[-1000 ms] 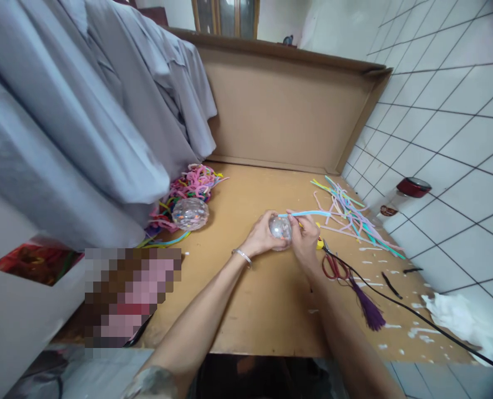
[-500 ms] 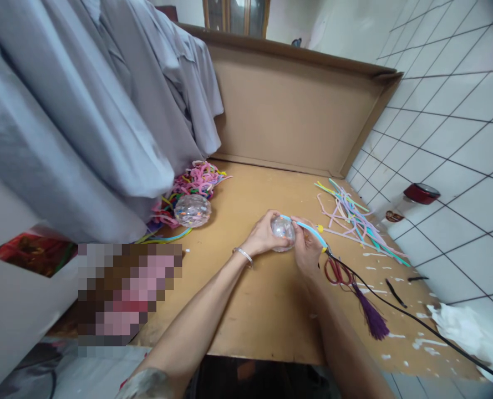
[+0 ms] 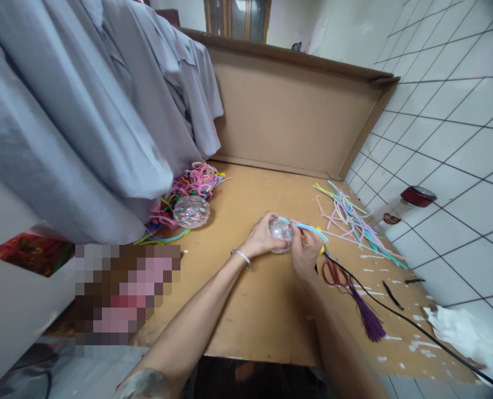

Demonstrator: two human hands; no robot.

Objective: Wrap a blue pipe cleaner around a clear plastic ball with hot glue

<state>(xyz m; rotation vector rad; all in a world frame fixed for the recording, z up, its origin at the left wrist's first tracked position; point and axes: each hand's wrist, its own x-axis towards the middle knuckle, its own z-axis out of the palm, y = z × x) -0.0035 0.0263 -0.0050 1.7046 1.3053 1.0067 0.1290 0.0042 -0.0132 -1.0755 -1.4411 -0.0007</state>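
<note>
Nearest, on the table (image 3: 246,316), a crumpled white tissue (image 3: 450,330) lies well to the right of the clear ball (image 3: 278,228) and closer to the person than it is. A purple tassel (image 3: 369,320) lies between the ball and the tissue, and just beyond the tassel are red-handled scissors (image 3: 335,273), right of the ball and on its near side. A black cord (image 3: 390,303) runs past them, away from the ball toward the tissue.

The left hand (image 3: 258,239), with a bracelet (image 3: 241,256) at its wrist, is on the ball's left, fingers and thumb clamped around it, so the ball sits in that grip above the table. The right hand (image 3: 305,249) is at the ball's right side, thumb and fingers pinched together on a light blue strip (image 3: 315,229) that reaches across the ball's top.

Left of the ball and apart from it is a second ball (image 3: 192,212), in front of a tangle of coloured strips (image 3: 200,178). Right of the ball and farther off lie loose pastel strips (image 3: 346,217), with a red-lidded jar (image 3: 418,196) beyond their right side. Behind the ball, farthest across the table, stands a cardboard panel (image 3: 283,113).
</note>
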